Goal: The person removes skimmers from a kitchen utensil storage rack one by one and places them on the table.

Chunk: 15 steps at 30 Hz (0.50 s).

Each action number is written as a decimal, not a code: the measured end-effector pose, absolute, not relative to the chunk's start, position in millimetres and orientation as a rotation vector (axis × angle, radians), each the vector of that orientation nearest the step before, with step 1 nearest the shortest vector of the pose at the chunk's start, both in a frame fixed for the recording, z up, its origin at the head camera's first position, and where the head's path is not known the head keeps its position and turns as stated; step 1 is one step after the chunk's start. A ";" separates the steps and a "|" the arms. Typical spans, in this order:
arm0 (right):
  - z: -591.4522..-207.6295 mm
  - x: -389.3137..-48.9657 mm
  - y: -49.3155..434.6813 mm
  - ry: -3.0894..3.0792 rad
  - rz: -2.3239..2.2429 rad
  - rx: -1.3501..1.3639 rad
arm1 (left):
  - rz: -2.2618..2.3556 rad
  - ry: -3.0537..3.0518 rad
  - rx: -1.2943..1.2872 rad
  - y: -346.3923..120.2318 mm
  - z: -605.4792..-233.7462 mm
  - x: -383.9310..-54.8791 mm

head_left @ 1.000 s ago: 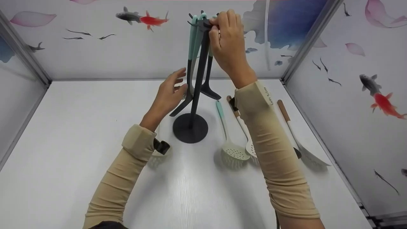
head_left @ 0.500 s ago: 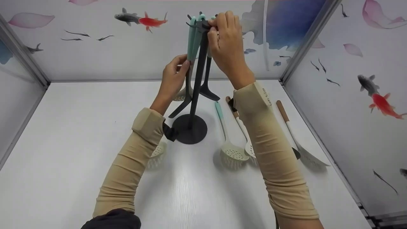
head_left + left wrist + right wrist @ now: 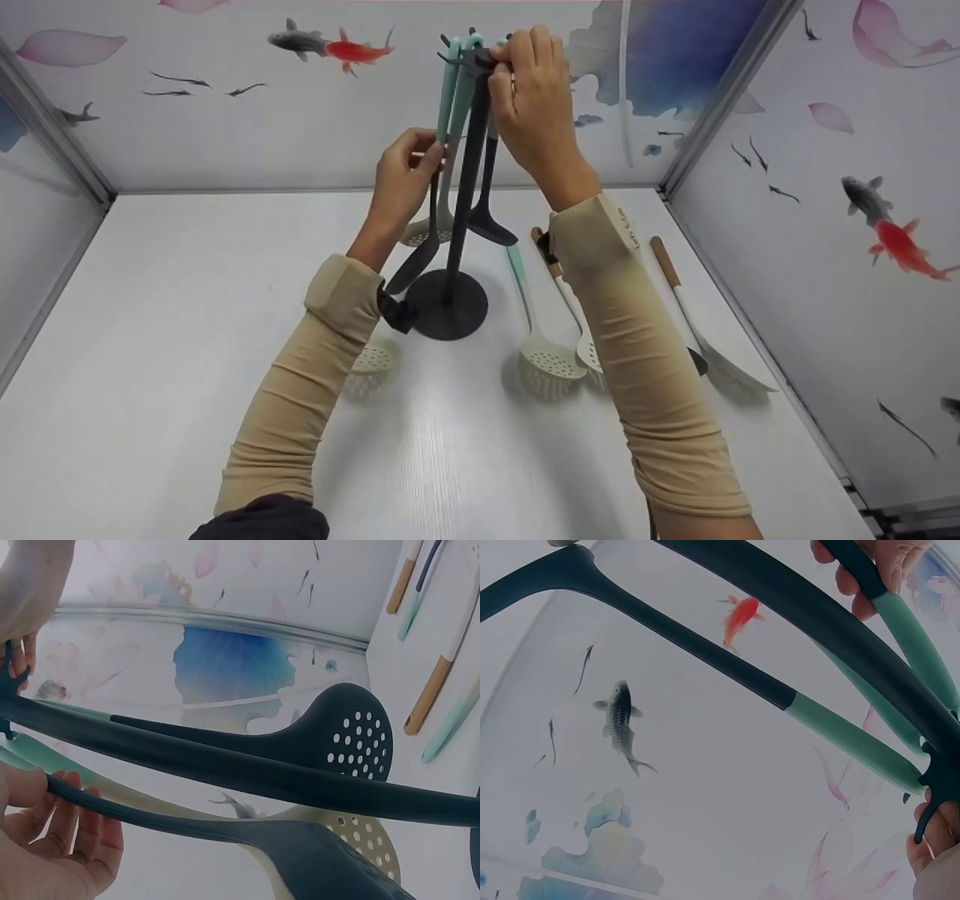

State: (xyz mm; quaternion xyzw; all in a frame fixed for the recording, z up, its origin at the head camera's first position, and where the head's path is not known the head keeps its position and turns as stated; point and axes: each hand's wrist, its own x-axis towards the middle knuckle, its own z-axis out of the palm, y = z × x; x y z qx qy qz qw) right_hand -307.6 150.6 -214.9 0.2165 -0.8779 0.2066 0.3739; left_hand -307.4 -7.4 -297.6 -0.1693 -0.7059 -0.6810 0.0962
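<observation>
A black utensil stand (image 3: 463, 187) rises from a round base (image 3: 448, 306) on the table. My right hand (image 3: 534, 105) grips its hooked top. From the hooks hang utensils with teal handles: a black turner (image 3: 414, 266), a beige skimmer (image 3: 379, 844) and a black skimmer with round holes (image 3: 358, 739). My left hand (image 3: 405, 176) pinches the turner's black shaft just below the teal handle, with thumb and fingertips, as the left wrist view shows (image 3: 67, 840). The turner's head leans out to the left of the pole. Exactly how its top sits on the hook is too small to tell.
Right of the stand lie a beige skimmer (image 3: 553, 358) with a teal handle, a white slotted utensil (image 3: 589, 351) and a wood-handled turner (image 3: 720, 360). Another perforated head (image 3: 373, 358) lies beside my left forearm. Printed panels (image 3: 225, 142) border the table.
My left hand has risen from beside the hanging utensils and taken hold of the turner's shaft. The turner has since swung slightly left and twisted, uncovering more of the beige skimmer. My right hand stays put.
</observation>
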 end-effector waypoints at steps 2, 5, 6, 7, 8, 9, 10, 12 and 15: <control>-214.8 -307.4 150.8 -2.252 0.528 0.555 | -2.012 -2.087 -0.499 -7.0 -295.9 -306.7; -214.5 -307.0 151.4 -2.259 0.530 0.548 | -2.014 -2.077 -0.501 -6.1 -294.0 -306.0; -214.4 -307.0 151.5 -2.260 0.531 0.546 | -2.016 -2.074 -0.502 -5.8 -293.7 -306.1; -214.3 -306.9 151.6 -2.261 0.531 0.544 | -2.014 -2.074 -0.503 -5.7 -293.3 -305.9; -214.3 -306.9 151.7 -2.262 0.531 0.542 | -2.013 -2.073 -0.504 -5.9 -293.1 -305.9; -214.3 -307.0 151.7 -2.260 0.529 0.543 | -2.012 -2.072 -0.501 -6.3 -293.1 -306.2; -214.3 -307.1 151.6 -2.257 0.528 0.545 | -2.007 -2.072 -0.495 -6.9 -293.0 -306.3; -214.4 -307.5 151.3 -2.251 0.526 0.548 | -1.998 -2.070 -0.479 -8.9 -292.6 -306.8; -214.8 -307.7 151.2 -2.240 0.526 0.548 | -2.017 -2.050 -0.439 -13.0 -291.8 -308.4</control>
